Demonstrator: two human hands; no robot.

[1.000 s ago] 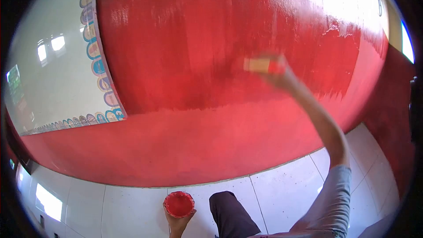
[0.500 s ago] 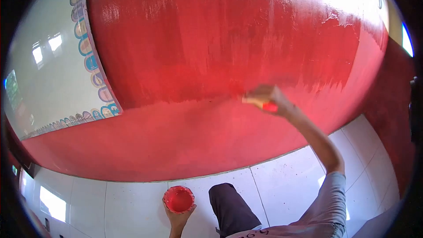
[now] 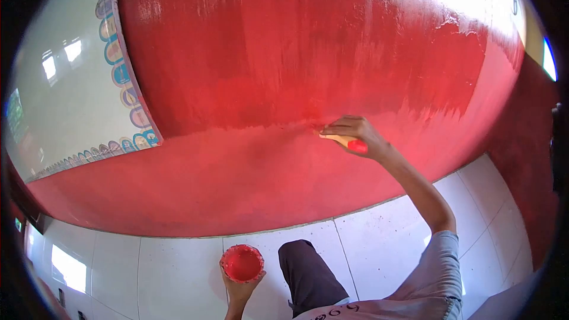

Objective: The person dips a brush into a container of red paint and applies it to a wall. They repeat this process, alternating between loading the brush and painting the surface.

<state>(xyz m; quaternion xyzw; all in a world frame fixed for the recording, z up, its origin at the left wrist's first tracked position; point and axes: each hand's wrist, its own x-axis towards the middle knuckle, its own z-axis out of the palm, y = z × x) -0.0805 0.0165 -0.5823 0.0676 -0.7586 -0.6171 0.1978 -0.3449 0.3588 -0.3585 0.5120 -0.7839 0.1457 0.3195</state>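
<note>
A small round tub of red paint (image 3: 242, 263) is held from below by my left hand (image 3: 239, 287), above the tiled floor. My right hand (image 3: 355, 133) is closed around the handle of a paintbrush (image 3: 339, 138), its bristle end against the red wall (image 3: 261, 83). The brush is at the uneven border between darker, glossy red above and paler red below. Red shows on the handle's near end too.
A whiteboard (image 3: 74, 95) with a patterned border fills the left of the wall. White floor tiles (image 3: 178, 266) run along the wall's foot. My dark-clad knee (image 3: 308, 275) is just right of the tub. A darker red wall (image 3: 518, 142) stands at the right.
The right hand and brush have shifted slightly left along the wall. The left hand still holds the tub. The view has tilted a little.
</note>
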